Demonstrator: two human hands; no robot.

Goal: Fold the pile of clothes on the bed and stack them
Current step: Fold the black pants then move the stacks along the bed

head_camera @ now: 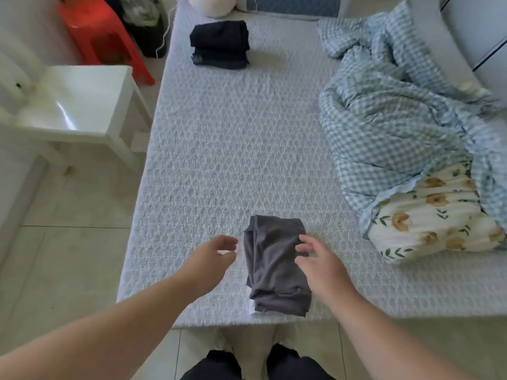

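We judge the folding nearly finished. From the left: a white side table point(79, 105) stands beside the bed point(219, 149), with a red plastic stool point(101, 31) behind it.

On the mattress at the far end, towards its left side, lies a folded stack of dark clothes point(220, 45). It seems to be two garments, a black one on top of a dark navy one, though we cannot count the layers for certain.

Near the foot of the bed, just in front of us, lies one grey garment point(275, 264) folded into a narrow bundle, a white label showing at its near left corner.

Our left hand point(212, 257) hovers just beside the bundle's left edge, fingers loosely curled, holding nothing. Our right hand point(319, 260) is over the bundle's right edge with the fingers spread and relaxed. Its fingertips reach the cloth or hover just above it, we cannot tell which, but it grips nothing.

On the right a crumpled blue gingham duvet point(397, 113) is heaped, with one floral pillow point(433, 215) under its near end.

We see no loose pile left. What remains, we judge, is carrying the grey bundle, now well apart from the dark stack, over onto it.

Count: one stack, one grey bundle, two hands, one duvet, one pillow, one table, one stool.
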